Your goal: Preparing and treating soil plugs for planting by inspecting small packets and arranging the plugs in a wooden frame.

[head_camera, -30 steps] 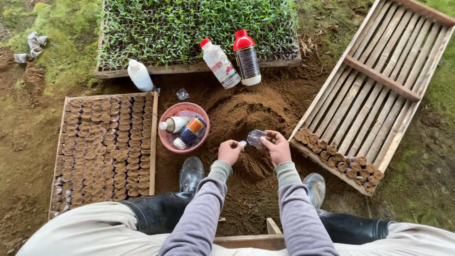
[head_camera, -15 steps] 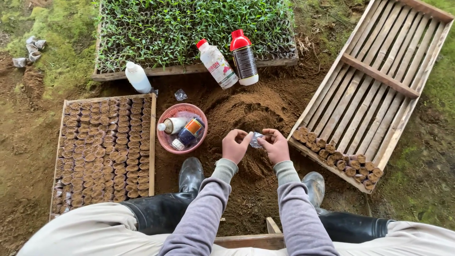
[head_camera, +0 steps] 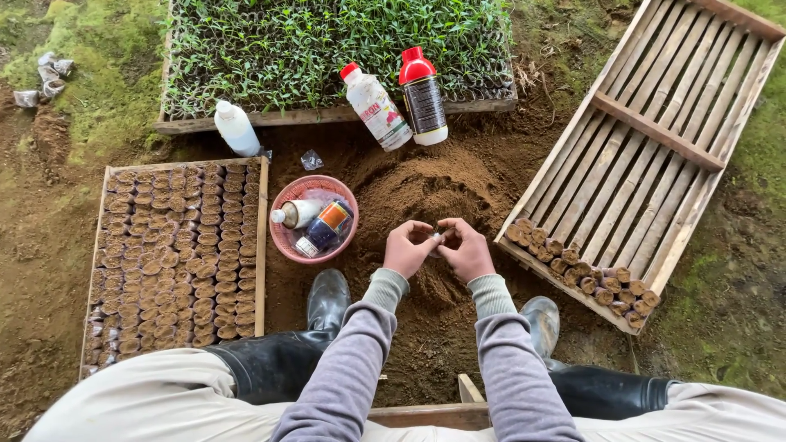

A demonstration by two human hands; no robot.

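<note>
Where the two hands meet over the soil heap (head_camera: 426, 192), the left hand (head_camera: 409, 250) and the right hand (head_camera: 467, 250) close together on a small packet (head_camera: 435, 238), fingertips pinching it from both sides. The packet is mostly hidden by the fingers, so its shape and colour are hard to tell. It sits between the hands, just above the near slope of the heap.

Just left of the hands lies a pink basket (head_camera: 282, 237) holding a small white bottle (head_camera: 296, 214) and a dark bottle with an orange band (head_camera: 326, 227). Further left, a wooden tray (head_camera: 260, 245) is packed with rows of small soil-filled pots (head_camera: 172, 262). On the far side, a tray of green seedlings (head_camera: 327, 41) spans the ground; against its near edge lean a white bottle with a red cap (head_camera: 377, 106) and a dark bottle with a red cap (head_camera: 423, 94), and a plain white bottle (head_camera: 236, 128) lies at its left corner. To the right, a slatted wooden tray (head_camera: 655, 131) lies at an angle, with a few pots (head_camera: 573, 262) lined along its near corner. Black rubber boots (head_camera: 327, 299) rest on the soil near the heap.
</note>
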